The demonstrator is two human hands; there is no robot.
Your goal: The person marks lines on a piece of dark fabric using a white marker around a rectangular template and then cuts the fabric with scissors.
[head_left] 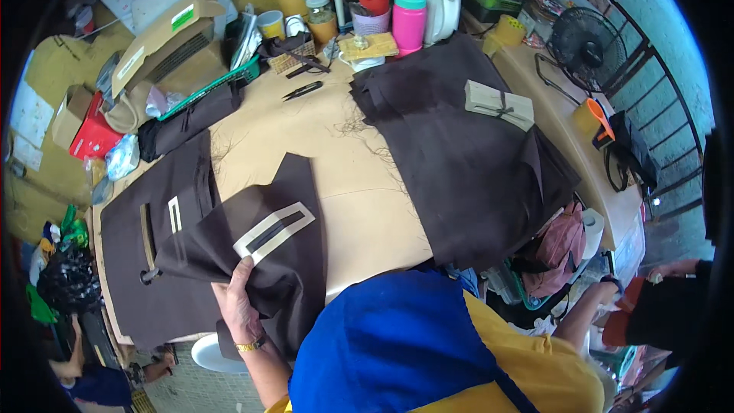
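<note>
The left hand [238, 313] was raised to the near part of the tabletop [367, 237], with a gold watch [251, 345] at its wrist. Its fingers were closed on a brown cloth panel [287, 298]: the thumb pressed from above, beside the near end of a cream strip frame [267, 227], and the other fingers were hidden by the cloth. The panel bunched around the fingers and extended ahead of them to a pointed corner. The right hand was out of view; the state of its fingers could not be told.

Left of the gripping fingers, a hammer [147, 237] lay on a second brown cloth [126, 260]. Well to their right, a dark cloth stack [474, 160] carried a tied grey bundle [499, 105]. Far ahead of them lay black snips [303, 91]; a pink bottle [409, 27] stood farther off, beside a white kettle [442, 8].
</note>
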